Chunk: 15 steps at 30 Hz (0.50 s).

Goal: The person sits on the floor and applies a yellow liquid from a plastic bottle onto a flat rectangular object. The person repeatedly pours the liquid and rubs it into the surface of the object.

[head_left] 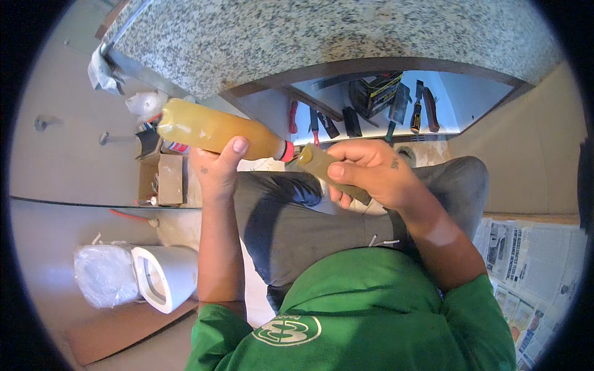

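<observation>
A clear plastic bottle of yellow liquid lies tipped nearly sideways in my left hand, whose fingers wrap round it from below. Its red-capped mouth points right, toward a flat olive-grey block that looks like a sharpening stone. My right hand pinches this block between thumb and fingers, slanted down to the right. Yellow liquid sits on the block's upper end, close to the bottle's mouth. Whether cap and block touch, I cannot tell.
Ahead is a speckled granite countertop. Beneath it a white shelf holds several tools, including a chisel and a broad-bladed scraper. An open cardboard box stands left. A white toilet is at lower left; newspaper covers the lower right.
</observation>
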Available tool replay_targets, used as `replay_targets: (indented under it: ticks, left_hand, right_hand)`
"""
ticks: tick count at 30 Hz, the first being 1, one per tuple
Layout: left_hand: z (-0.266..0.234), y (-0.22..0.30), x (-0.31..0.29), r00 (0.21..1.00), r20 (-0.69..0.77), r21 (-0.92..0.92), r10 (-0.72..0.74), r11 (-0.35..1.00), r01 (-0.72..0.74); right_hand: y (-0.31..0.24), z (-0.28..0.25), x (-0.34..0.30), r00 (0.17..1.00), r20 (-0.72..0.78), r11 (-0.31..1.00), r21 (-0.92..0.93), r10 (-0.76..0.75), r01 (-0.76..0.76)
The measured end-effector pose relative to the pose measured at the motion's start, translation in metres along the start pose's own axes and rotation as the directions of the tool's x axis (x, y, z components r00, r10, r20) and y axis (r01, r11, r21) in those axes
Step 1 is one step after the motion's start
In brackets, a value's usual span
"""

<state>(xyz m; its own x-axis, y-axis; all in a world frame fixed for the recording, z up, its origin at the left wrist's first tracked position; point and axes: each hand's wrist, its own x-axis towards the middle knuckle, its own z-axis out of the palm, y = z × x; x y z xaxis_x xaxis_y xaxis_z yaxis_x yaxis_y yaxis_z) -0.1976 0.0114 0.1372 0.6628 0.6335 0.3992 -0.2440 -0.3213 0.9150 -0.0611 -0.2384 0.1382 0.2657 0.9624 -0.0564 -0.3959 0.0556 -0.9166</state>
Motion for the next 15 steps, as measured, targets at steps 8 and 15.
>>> replay_targets:
  ticks: [8, 15]
  left_hand:
    - [-0.006, -0.102, -0.052, 0.903, -0.242, -0.271, -0.355, 0.918, 0.289]
    - [-0.018, -0.115, -0.046, 0.904, -0.206, -0.338, -0.376, 0.894, 0.294]
  right_hand:
    - [0.042, -0.018, 0.033, 0.969, -0.240, 0.991, 0.106, -0.052, 0.080]
    - [0.081, -0.062, 0.091, 0.908, -0.419, 0.957, 0.269, 0.017, 0.106]
